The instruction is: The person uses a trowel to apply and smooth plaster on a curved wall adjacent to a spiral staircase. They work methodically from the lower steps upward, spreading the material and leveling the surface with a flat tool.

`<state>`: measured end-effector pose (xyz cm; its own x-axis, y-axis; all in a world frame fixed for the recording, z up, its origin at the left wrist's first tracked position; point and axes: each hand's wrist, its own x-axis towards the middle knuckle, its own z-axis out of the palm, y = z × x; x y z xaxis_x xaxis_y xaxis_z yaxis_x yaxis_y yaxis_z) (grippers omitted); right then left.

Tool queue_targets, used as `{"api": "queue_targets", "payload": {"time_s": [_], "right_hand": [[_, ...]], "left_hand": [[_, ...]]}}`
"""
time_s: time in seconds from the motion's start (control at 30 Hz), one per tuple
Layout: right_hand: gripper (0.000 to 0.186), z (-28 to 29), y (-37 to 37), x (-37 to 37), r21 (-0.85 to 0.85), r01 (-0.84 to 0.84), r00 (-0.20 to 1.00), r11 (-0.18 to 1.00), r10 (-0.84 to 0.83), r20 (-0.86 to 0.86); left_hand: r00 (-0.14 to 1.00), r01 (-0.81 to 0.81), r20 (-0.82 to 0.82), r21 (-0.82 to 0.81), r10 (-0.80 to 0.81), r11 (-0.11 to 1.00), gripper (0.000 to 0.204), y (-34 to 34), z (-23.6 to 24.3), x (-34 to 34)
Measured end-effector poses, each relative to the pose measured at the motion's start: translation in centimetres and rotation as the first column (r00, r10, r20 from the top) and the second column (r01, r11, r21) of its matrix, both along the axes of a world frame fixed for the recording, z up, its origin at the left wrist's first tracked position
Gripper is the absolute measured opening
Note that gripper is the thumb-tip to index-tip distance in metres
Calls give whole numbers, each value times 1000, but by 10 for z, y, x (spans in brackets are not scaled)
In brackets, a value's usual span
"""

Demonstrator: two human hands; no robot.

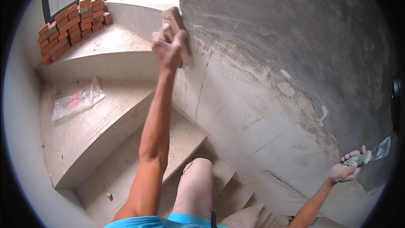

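Note:
High in the middle of the view, my left hand point(168, 50) is wrapped round a brownish hand float point(176, 19), slightly blurred. The float stands nearly upright along the edge of the wall point(236, 97), beside the stair riser; whether its whole face touches the wall I cannot tell. Far to the right, my right hand point(344, 172) grips a putty knife point(361, 158) by its pale green handle. Its smeared metal blade points up and to the right, in front of the dark grey plaster. White dust coats the fingers of both hands.
Winding pale stairs point(105, 105) rise on the left and drop away below my knee. Red bricks point(69, 27) are stacked on an upper step by the window. A clear plastic bag point(78, 101) lies on the step below, and a small rubble piece point(109, 196) lower down.

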<state>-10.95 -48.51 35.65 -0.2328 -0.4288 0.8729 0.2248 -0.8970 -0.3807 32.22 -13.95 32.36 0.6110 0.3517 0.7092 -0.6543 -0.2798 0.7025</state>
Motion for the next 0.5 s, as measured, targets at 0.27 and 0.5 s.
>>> {"api": "queue_targets", "payload": {"time_s": [0.27,0.5], "right_hand": [[61,-3,-4,-2,-2,-41,999,999,41,28],[63,0,-1,-4,14,-15,1000,1000,15,9]], "left_hand": [[996,73,-63,41,-70,997,55,-14,-46,-9],[995,37,-94,-7,-38,999,58,-6,-45,-1]]}}
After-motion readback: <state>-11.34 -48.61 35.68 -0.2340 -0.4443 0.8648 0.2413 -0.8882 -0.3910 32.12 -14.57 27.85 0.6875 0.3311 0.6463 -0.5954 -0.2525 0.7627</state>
